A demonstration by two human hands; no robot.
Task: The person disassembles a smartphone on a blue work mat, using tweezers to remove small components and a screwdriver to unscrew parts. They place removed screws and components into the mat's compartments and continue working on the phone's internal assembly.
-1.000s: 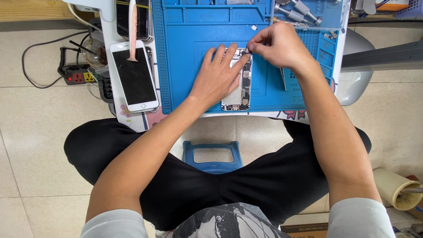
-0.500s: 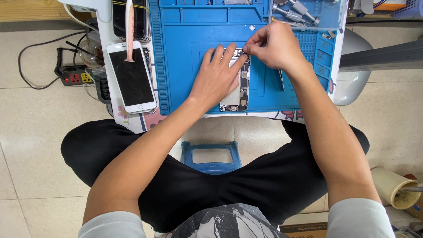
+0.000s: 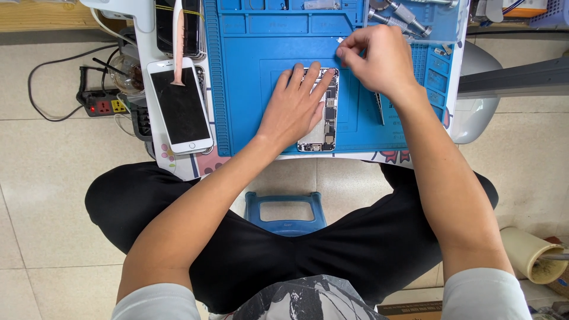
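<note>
An opened phone body [image 3: 325, 116] with its inner parts exposed lies on a blue work mat [image 3: 255, 71]. My left hand [image 3: 294, 105] rests flat on it, fingers spread, covering its left side. My right hand [image 3: 377, 59] hovers just above the phone's top right corner, fingertips pinched on a tiny pale part [image 3: 340, 40]. A white phone screen [image 3: 179, 108] lies face up to the left, with a pink pry tool [image 3: 177, 41] lying across its top.
Screwdrivers [image 3: 398, 14] sit in the mat's top right corner. Dark tweezers [image 3: 379, 108] lie on the mat under my right wrist. A power strip [image 3: 99, 105] and cables are on the floor at left. A blue stool [image 3: 284, 212] shows between my legs.
My right hand has lifted up and away from the phone's top edge, a tiny pale part pinched in its fingertips. My left hand has stayed flat on the phone.
</note>
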